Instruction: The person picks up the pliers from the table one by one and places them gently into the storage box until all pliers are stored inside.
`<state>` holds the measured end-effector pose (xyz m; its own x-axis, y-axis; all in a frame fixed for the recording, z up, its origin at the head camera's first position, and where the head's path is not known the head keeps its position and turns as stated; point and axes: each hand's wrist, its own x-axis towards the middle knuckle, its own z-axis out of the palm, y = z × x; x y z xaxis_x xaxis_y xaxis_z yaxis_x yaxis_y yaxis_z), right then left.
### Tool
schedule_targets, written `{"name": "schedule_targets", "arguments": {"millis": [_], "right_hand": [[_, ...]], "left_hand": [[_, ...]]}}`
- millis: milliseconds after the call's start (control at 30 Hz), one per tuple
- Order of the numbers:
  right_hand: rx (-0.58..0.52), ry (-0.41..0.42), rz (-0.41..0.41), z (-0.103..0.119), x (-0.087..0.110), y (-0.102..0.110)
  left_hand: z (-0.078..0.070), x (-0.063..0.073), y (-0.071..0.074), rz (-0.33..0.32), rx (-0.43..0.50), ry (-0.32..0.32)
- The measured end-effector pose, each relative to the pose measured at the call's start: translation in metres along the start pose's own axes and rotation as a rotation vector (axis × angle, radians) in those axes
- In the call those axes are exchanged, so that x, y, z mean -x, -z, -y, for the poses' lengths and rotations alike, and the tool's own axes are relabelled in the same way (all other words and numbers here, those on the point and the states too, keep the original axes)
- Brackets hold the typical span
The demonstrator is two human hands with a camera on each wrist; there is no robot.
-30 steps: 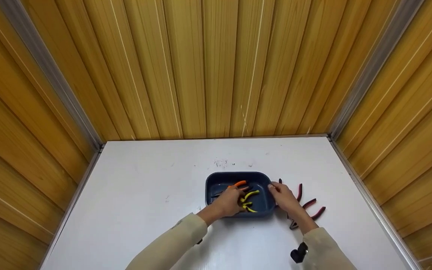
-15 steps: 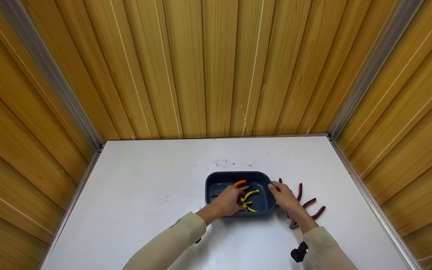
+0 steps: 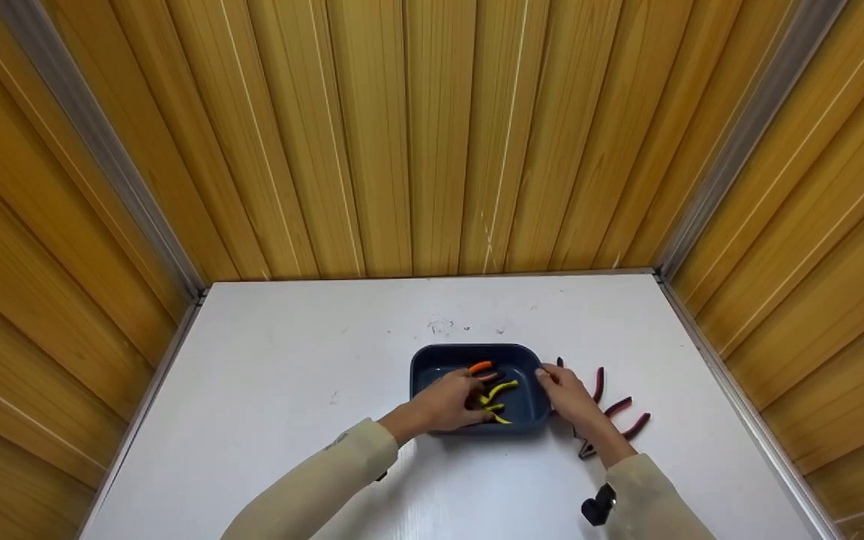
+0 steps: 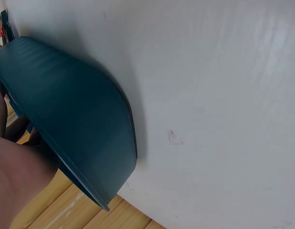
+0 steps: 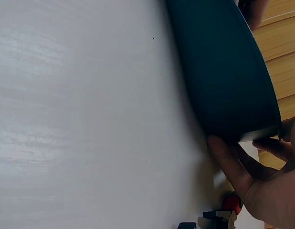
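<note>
A dark blue rectangular bin (image 3: 526, 427) sits on the white table. My left hand (image 3: 447, 401) reaches over its near left side, fingers and thumb spread about pliers inside. Yellow handles of pliers (image 3: 505, 386) stick out right of the fingers; orange-handled pliers (image 3: 481, 367) lie just behind. The fingertips and the pliers' heads are hidden, so a grip cannot be made out. In the left wrist view the bin wall (image 4: 85, 114) covers the fingers. My right hand (image 3: 568, 391) holds the bin's right end, thumb at the rim and fingers (image 5: 228, 162) against the outer wall.
Pliers with red-and-black handles (image 3: 636, 426) lie on the table (image 3: 289, 375) right of the bin, partly behind the right forearm. Wood-patterned panels (image 3: 432, 135) rise at the back and both sides.
My left hand and forearm have shifted slightly left and turned, with the thumb now more apart from the fingers. The yellow handles, the bin and the right hand stay nearly in place.
</note>
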<state>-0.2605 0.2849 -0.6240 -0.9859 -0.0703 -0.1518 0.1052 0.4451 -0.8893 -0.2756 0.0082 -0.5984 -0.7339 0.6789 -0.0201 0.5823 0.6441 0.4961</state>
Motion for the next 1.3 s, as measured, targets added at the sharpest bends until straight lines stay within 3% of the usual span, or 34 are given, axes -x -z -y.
{"name": "schedule_targets", "arguments": {"millis": [333,567,700,833,1000,1300], "right_hand": [[0.018,0.007,0.005,-0.001,-0.005,0.0],[0.019,0.006,-0.009,-0.001,-0.007,-0.001],[0.006,0.009,0.0,-0.002,-0.005,0.001],[-0.016,0.003,0.004,-0.004,-0.004,0.003],[-0.025,-0.001,-0.009,-0.006,-0.003,0.001],[0.0,0.009,-0.045,-0.004,-0.004,-0.002]], "left_hand": [[0.007,0.014,0.028,0.005,0.004,0.021],[0.025,0.029,0.044,-0.134,0.048,0.015],[0.038,0.037,0.049,-0.222,0.072,0.067],[0.047,0.044,0.057,-0.268,0.113,0.11],[0.055,0.051,0.062,-0.305,0.19,0.146],[0.069,0.059,0.057,-0.324,0.368,0.27]]}}
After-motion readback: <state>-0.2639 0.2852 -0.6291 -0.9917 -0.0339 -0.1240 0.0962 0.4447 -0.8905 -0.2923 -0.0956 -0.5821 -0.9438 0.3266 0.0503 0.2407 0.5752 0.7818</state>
